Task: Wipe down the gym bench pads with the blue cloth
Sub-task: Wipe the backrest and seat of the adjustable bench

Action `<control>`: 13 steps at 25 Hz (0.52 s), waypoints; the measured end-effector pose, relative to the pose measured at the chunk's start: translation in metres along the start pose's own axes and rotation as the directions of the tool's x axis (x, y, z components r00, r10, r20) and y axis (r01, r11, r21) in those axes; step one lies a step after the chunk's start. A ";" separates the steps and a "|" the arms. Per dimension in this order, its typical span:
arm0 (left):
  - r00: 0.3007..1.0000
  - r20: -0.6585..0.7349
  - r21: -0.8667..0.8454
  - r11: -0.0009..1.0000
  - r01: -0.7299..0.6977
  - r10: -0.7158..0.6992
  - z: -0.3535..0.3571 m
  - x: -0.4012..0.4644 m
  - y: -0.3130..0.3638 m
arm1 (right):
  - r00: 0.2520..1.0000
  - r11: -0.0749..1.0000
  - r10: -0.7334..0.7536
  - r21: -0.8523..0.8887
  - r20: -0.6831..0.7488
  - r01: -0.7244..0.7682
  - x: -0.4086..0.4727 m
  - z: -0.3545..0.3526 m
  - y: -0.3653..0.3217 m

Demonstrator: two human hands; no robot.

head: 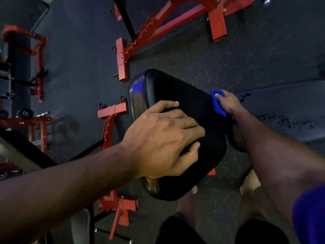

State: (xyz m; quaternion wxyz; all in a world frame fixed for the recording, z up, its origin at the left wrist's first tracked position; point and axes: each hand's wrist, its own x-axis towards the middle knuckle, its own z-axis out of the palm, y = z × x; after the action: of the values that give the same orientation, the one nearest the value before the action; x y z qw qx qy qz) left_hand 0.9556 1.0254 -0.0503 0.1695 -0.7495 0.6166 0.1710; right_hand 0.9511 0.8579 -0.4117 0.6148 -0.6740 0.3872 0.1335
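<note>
The blue cloth is bunched against the right-hand edge of the black bench pad, about halfway along that side, where the pad's top rolls over into its side wall. The right hand grips the cloth, fingers curled round the wad and the thumb lying on top of it, so the cloth sits between this hand and the pad's edge.

The pad itself is a rounded, glossy black slab seen from above, its far-left rim catching a blue glint. The left hand rests on the pad's top near the middle, left of the cloth and well apart from it; its fingers are spread and bent, the tips pressing into the surface and holding nothing loose.

Beyond the pad's right edge lies dark speckled floor, open room on that side. Past the pad's far and left edges stand red bench frames, close to the pad on the left, with more red equipment farther off. Below the pad's near end the person's bare feet and dark shorts show on the floor.
</note>
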 end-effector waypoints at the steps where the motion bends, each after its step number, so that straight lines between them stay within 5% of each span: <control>1: 1.000 0.000 -0.006 1.000 -0.005 0.005 0.001 0.000 0.000 | 0.999 0.999 0.033 -0.007 0.017 -0.033 -0.009 -0.001 0.008; 5: 0.999 -0.031 -0.014 1.000 -0.010 0.009 0.004 0.001 0.001 | 0.957 0.947 0.251 0.166 0.144 -0.274 -0.088 0.007 0.082; 8: 0.997 -0.069 -0.025 0.999 -0.022 0.020 0.007 -0.001 -0.002 | 0.895 0.802 0.381 0.397 0.233 -0.445 -0.150 0.013 0.123; 10: 0.997 -0.077 -0.030 0.999 -0.025 0.022 0.008 -0.002 -0.001 | 0.895 0.681 0.400 0.590 0.195 -0.433 -0.163 0.024 0.118; 13: 0.995 -0.093 -0.049 0.998 -0.044 0.040 0.006 0.000 -0.002 | 0.949 0.766 0.316 0.585 0.019 -0.267 -0.120 0.025 0.072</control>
State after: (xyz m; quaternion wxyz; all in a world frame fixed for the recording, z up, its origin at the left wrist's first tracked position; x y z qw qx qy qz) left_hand 0.9571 1.0291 -0.0557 0.1180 -0.7475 0.6349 0.1554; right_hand 0.8288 0.9281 -0.3904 0.7464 -0.3905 0.5336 0.0754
